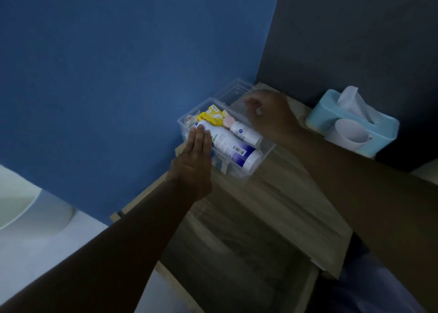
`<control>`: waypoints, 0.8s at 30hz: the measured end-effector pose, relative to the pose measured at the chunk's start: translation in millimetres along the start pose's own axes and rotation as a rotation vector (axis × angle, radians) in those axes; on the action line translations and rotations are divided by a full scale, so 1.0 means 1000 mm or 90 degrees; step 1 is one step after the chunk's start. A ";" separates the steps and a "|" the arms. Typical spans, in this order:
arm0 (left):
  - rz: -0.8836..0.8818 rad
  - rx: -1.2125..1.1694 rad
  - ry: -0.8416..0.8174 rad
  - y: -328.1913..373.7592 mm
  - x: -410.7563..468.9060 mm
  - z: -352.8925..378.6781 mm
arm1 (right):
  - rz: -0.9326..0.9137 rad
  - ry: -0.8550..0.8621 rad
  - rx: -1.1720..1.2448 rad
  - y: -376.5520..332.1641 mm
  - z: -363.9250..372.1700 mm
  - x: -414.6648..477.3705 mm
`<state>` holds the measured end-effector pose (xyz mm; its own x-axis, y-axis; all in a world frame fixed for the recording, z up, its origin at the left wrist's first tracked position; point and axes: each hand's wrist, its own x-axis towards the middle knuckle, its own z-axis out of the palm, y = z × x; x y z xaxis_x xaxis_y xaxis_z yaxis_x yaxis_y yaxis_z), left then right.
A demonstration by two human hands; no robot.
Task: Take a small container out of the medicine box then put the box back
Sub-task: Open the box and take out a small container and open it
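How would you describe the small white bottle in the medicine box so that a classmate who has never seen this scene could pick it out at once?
Find the clear plastic medicine box on the wooden shelf against the blue wall. Inside it, look toward the right hand. The small white bottle lies there beside a pink cap, far shorter than the large white and blue bottle next to it.

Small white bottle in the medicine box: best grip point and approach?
Pinch the small white bottle across its middle from above. It lies on its side on top, beside the large bottle, with its upper surface exposed. The clear box wall blocks a side approach.
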<state>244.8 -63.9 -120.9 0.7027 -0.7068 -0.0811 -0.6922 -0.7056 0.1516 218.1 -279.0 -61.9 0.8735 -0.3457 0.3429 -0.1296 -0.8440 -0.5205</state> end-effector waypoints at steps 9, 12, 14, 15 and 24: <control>0.018 -0.007 0.028 -0.001 0.000 0.006 | -0.002 -0.222 -0.207 -0.010 0.033 0.029; 0.025 -0.020 0.025 -0.002 0.002 0.006 | 0.013 -0.235 -0.195 -0.006 0.036 0.030; 0.025 -0.030 0.021 -0.002 0.001 0.006 | 0.007 -0.239 -0.189 -0.006 0.036 0.031; 0.025 -0.032 0.025 -0.002 0.001 0.006 | -0.007 -0.241 -0.185 -0.007 0.036 0.032; 0.023 -0.015 0.001 -0.001 0.001 0.003 | 0.017 -0.157 -0.075 -0.015 0.015 0.025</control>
<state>245.8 -63.6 -124.2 0.6781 -0.7312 -0.0743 -0.7124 -0.6787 0.1783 249.1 -268.8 -57.3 0.9550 -0.2705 0.1213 -0.1958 -0.8828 -0.4270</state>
